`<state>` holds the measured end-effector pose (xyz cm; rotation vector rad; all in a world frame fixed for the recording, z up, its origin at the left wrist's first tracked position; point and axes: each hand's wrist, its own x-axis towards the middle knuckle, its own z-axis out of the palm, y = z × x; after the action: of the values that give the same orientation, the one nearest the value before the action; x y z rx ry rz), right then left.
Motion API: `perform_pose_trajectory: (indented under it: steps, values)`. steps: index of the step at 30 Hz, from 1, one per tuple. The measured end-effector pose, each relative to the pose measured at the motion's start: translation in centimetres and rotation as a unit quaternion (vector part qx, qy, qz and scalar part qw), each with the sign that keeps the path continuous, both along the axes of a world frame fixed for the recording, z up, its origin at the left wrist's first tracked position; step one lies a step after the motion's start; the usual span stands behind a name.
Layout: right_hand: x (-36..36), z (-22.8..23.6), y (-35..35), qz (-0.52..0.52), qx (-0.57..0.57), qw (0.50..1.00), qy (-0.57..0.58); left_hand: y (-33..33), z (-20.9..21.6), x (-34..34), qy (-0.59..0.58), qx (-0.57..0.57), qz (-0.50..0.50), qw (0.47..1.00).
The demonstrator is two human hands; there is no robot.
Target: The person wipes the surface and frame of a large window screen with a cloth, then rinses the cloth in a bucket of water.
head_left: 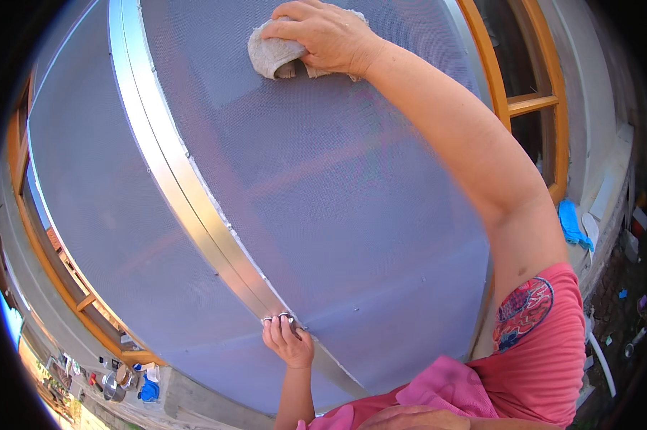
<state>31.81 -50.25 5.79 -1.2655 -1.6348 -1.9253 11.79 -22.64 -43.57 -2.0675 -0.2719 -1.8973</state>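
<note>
Up high on a large mesh screen (323, 193), my right hand (330, 36) grips a bunched greyish cloth (272, 54) and presses it against the mesh. That arm stretches up from the lower right. Lower down, my left hand (290, 345) has its fingers curled at the shiny metal frame strip (176, 175) that runs between two mesh panels. Small bright metal pieces show at those fingertips; whether they are rings or a handle I cannot tell. A second mesh panel (108, 165) spreads to the left of the strip.
Wooden window frames (533, 105) flank the screen. At the right, a blue cloth or glove (571, 223) lies on a ledge beside a white spoon-like piece (591, 228). Scattered litter covers dark ground there. Pans (112, 389) and a blue item (149, 389) sit at lower left.
</note>
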Motion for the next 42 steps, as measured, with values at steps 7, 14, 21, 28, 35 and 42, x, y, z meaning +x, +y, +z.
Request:
perform_pose_trajectory:
  steps: [7,14,21,28,35,42]
  values:
    - [4.4,6.6,-8.1,-0.223,0.405,0.846,0.266,0.0,0.0,0.0,-0.004,-0.001,0.008,1.0]
    - [3.1,10.7,-0.5,-0.059,0.312,0.943,0.102,-0.3,-0.4,1.2,-0.007,-0.012,-0.005,1.0]
    - [-2.9,9.6,6.3,-0.006,-0.012,0.992,-0.127,0.0,-0.5,0.7,-0.011,-0.014,0.005,1.0]
    - [3.5,13.4,-6.3,-0.238,0.386,0.875,0.166,-0.1,-0.6,0.9,-0.014,-0.021,-0.001,1.0]
    - [7.1,18.0,-4.9,-0.181,0.4,0.857,0.269,0.2,-0.9,0.3,0.002,-0.021,0.008,1.0]
    - [-5.0,16.1,9.0,-0.067,0.122,0.99,-0.007,0.3,-1.2,0.2,0.019,-0.034,0.003,0.999]
